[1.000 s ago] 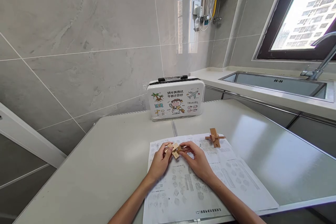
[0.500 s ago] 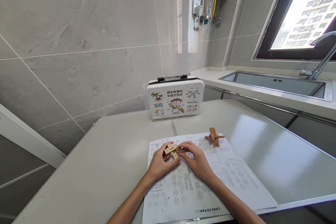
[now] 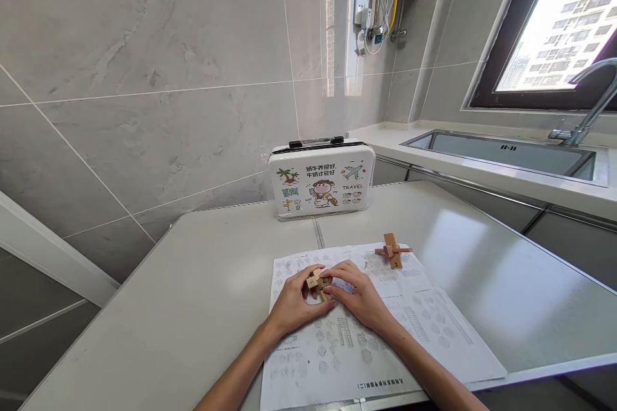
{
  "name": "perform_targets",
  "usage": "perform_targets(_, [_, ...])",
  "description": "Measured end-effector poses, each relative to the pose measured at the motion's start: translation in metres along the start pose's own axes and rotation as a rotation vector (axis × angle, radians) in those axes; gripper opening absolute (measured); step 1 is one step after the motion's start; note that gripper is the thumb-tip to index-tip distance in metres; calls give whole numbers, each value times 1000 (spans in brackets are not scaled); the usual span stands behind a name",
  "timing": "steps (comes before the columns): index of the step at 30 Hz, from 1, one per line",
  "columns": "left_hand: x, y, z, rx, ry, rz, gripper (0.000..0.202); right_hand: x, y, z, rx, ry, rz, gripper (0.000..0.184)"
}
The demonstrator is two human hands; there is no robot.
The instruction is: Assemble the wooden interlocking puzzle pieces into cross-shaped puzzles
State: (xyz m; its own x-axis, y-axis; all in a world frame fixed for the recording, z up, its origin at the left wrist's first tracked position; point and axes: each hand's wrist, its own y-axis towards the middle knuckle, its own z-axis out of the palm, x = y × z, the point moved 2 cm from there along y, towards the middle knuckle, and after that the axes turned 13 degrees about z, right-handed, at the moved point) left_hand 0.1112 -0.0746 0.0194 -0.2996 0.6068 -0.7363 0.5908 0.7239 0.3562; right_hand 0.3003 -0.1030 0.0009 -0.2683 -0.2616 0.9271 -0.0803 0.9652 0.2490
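Both hands meet over a printed instruction sheet [image 3: 385,340] on the table. My left hand [image 3: 294,302] and my right hand [image 3: 359,295] each pinch the same small wooden interlocking puzzle [image 3: 319,283], which is held just above the paper. The fingers of both hands are curled round its pale wooden bars, hiding part of it. A second wooden cross-shaped puzzle [image 3: 393,250] lies by itself on the sheet's far right corner, untouched.
A white tin case [image 3: 322,181] printed with travel cartoons stands at the table's back edge against the tiled wall. To the right are a steel sink [image 3: 501,153] and a tap [image 3: 585,109] under a window. The table [image 3: 193,308] ends near me.
The hands have drawn slightly nearer to me with the puzzle, and the fingers have closed more tightly around it, turning it a little. The cross-shaped puzzle has not moved.
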Motion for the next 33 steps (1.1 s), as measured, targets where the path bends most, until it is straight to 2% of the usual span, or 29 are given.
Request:
perform_targets(7, [-7,2,-1,-42,-38,-3,58,3,1,0,-15,55,30,26])
perform_targets(14, [-4,2,-1,-56,-180,-38,65,-4,4,4,3,126,198,34])
perform_targets(18, [-2,1,-2,-36,-192,-26,76,-9,4,5,14,171,291,38])
perform_targets(24, [-6,2,-3,-11,-216,21,80,-8,3,7,78,222,362,50])
perform_targets(28, [-4,1,-2,3,-207,9,82,-9,5,8,107,329,428,55])
perform_targets(33, [9,0,2,-59,-249,-63,84,-12,8,5,74,555,555,56])
